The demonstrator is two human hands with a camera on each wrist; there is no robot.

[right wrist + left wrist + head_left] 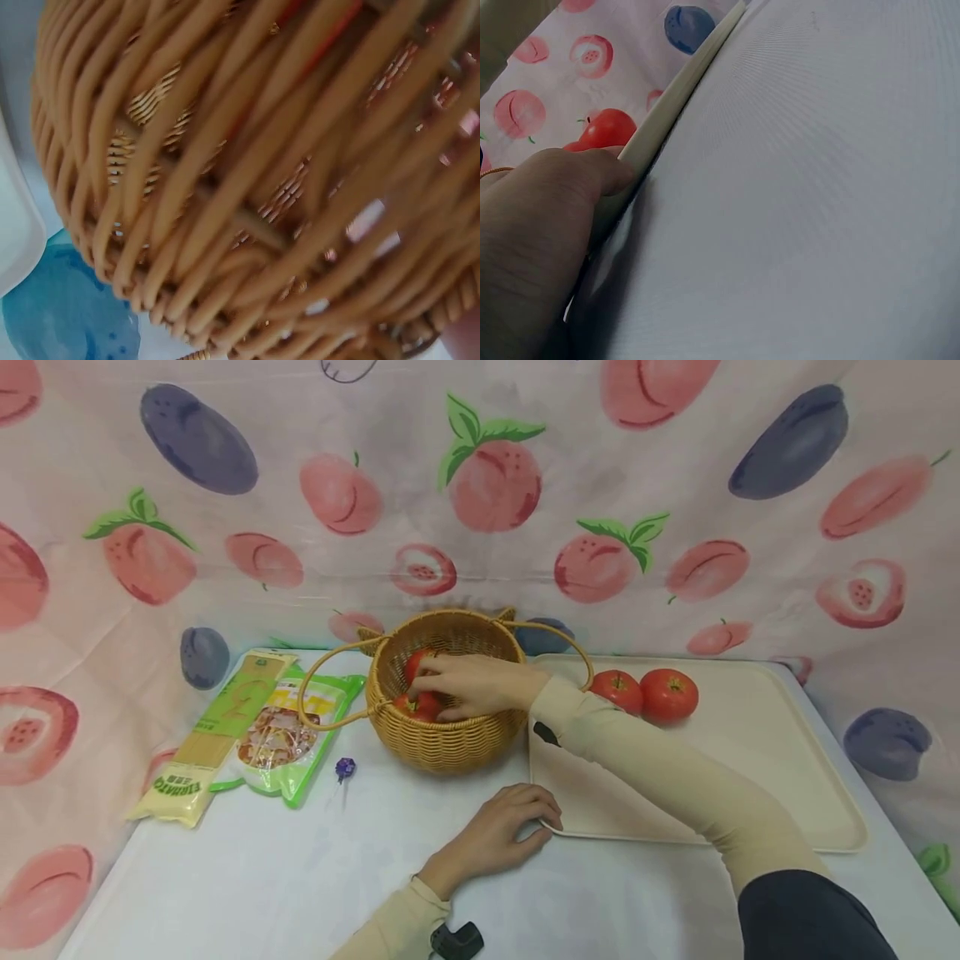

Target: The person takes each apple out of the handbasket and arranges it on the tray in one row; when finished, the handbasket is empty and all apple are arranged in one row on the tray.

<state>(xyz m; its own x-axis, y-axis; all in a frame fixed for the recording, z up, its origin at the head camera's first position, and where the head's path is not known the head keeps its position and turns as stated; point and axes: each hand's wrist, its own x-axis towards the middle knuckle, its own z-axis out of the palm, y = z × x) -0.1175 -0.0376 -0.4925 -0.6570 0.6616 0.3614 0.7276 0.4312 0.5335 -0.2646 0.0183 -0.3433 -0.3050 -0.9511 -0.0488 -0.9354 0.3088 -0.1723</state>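
In the head view, my right hand (480,683) reaches into a round wicker basket (450,747) with two looped handles. Its curled fingers grip a red tomato (420,707) at the basket's front left. Another tomato (417,665) lies behind it, partly covered by the hand. My left hand (498,831) holds the near left corner of a cream tray (697,793), thumb and fingers on either side of the rim; the left wrist view shows the thumb (611,171) against that rim. Basket weave fills the right wrist view, hiding the right fingers.
Two tomatoes (670,696) sit at the tray's back left, beyond my right forearm. Left of the basket lie a noodle packet (217,735) and a green-edged food bag (288,731). A purple-wrapped lollipop (345,768) lies near them. A fruit-print cloth (495,552) hangs behind.
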